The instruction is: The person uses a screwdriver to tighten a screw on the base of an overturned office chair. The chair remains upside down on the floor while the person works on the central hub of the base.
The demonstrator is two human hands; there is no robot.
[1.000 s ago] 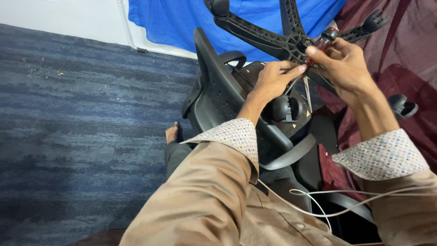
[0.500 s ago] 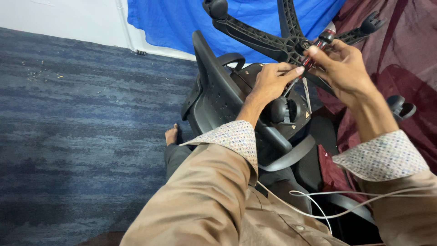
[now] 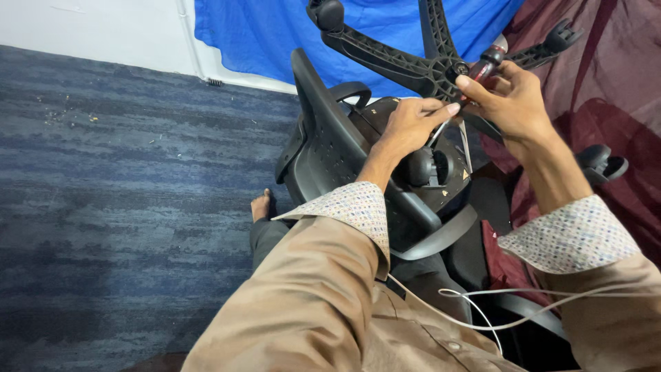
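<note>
Black plastic chair (image 3: 358,158) lies tipped over on the carpet (image 3: 124,207), its star base (image 3: 413,62) aimed up and away toward the blue sheet (image 3: 275,34), and nothing big has moved in the last second. Both hands have crept a touch closer at the hub, so the fiddling there looks to be still going. Left hand (image 3: 410,127) pinches something thin I can't make out; right hand (image 3: 513,103) wraps a red-handled tool (image 3: 487,60), its long axis slanting up-right, tip buried near the hub.

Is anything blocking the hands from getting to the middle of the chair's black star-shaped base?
Nothing visible is. The right hand holds a red-handled tool right at the base's hub, and the left hand pinches something thin beside it.
</note>
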